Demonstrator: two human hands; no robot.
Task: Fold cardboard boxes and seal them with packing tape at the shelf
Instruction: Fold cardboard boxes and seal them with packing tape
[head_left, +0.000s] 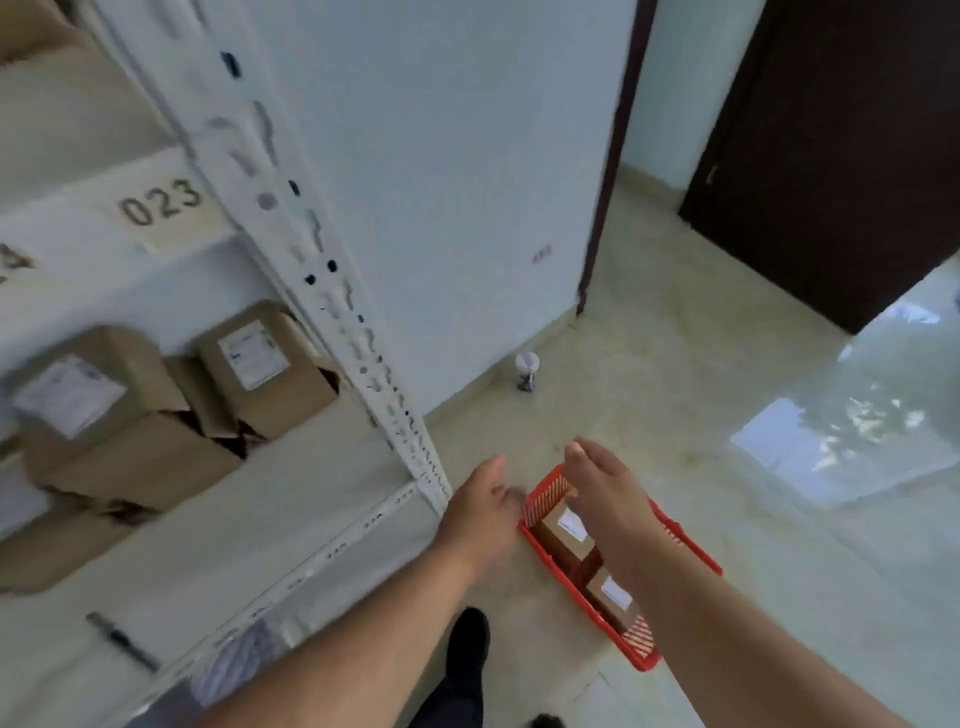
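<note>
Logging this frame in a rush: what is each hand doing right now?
Left hand: open, fingers relaxed, holding nothing.
Right hand: open, fingers straight, holding nothing, above the red basket.

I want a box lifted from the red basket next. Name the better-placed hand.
Probably the right hand: it hangs open directly over the red basket and its boxes. The left hand is beside the rim.

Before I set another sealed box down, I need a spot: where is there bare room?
The shelf board is bare between the stacked cardboard boxes and its front rail. The tiled floor right of the red basket is open. The basket itself is crowded with labelled boxes.
</note>
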